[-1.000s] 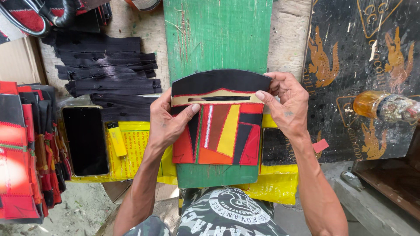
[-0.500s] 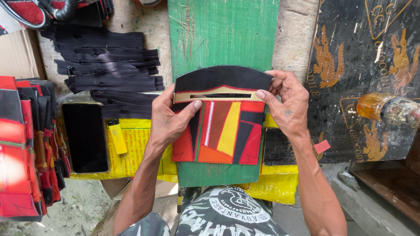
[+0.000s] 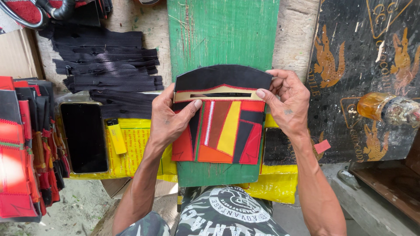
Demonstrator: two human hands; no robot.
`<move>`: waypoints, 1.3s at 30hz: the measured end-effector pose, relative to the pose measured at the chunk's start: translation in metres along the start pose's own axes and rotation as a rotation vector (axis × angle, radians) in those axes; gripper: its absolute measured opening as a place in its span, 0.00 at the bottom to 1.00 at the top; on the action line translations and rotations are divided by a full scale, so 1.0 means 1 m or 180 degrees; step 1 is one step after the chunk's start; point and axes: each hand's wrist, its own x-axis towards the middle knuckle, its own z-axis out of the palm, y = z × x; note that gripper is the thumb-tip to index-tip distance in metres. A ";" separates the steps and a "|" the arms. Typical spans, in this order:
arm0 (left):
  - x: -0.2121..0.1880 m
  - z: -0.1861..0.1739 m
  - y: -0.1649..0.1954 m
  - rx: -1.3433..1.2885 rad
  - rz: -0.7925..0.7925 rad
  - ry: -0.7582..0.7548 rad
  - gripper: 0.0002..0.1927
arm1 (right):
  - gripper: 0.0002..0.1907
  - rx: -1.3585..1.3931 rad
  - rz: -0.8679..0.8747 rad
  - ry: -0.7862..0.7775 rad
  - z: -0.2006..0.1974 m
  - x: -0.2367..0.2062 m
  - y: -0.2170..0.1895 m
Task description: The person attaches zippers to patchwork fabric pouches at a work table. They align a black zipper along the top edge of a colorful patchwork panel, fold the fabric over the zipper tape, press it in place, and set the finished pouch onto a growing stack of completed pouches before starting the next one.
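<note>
Along the left edge of the rough wooden worktop (image 3: 297, 35) we see a stack of red and black stitched fabric pieces (image 3: 22, 148). Just beside it lies a black flat smartphone (image 3: 84, 137), screen dark, and next to that a small yellow plastic lighter (image 3: 116, 136), both on a yellow printed plastic sheet (image 3: 131, 153). Toward the far left corner we find a pile of black zippers (image 3: 105, 65). Near the right edge we note a black board painted with golden crocodile figures (image 3: 363, 65), and on it an amber bottle lying on its side (image 3: 387, 108).
</note>
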 end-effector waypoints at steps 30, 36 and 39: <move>0.003 0.002 -0.001 -0.0003 -0.0131 0.0090 0.15 | 0.14 -0.2018 -0.1328 0.0726 0.028 -0.018 -0.013; 0.004 0.006 0.002 -0.0001 -0.0116 0.0202 0.13 | 0.08 -0.1420 -0.1296 0.0458 0.029 -0.019 -0.002; 0.005 0.010 0.004 -0.0021 -0.0091 0.0271 0.11 | 0.09 -0.1504 -0.1321 0.0412 0.027 -0.018 0.001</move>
